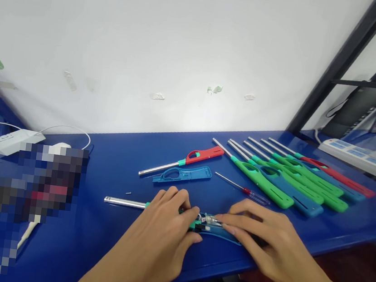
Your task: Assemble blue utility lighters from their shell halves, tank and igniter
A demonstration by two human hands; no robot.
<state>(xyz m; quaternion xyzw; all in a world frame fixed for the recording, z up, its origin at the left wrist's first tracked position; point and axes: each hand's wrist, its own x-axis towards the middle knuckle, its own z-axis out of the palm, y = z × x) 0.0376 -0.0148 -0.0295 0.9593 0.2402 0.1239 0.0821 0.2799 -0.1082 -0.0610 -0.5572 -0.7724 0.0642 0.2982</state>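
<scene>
An opened long-nosed gas lighter [125, 203] lies on the blue table in front of me, its metal barrel pointing left. My left hand [165, 232] is closed over its middle, thumb and fingers around the green trigger part. Inside the blue handle half shows a clear fuel tank [211, 219], pinched by the fingertips of my right hand [268, 235]. The palm end of the handle is partly covered by that hand. Just beyond lies the loose blue handle half [191, 173], hollow side up. A small screw [128, 193] rests near the barrel.
Behind the loose half lies a red gas lighter [205, 155]. A screwdriver [246, 191] with a clear red handle sits right of it. Several green, blue and red lighters [265, 182] lie in a row at right. A power strip [364, 156] and white cables [88, 140] flank the table.
</scene>
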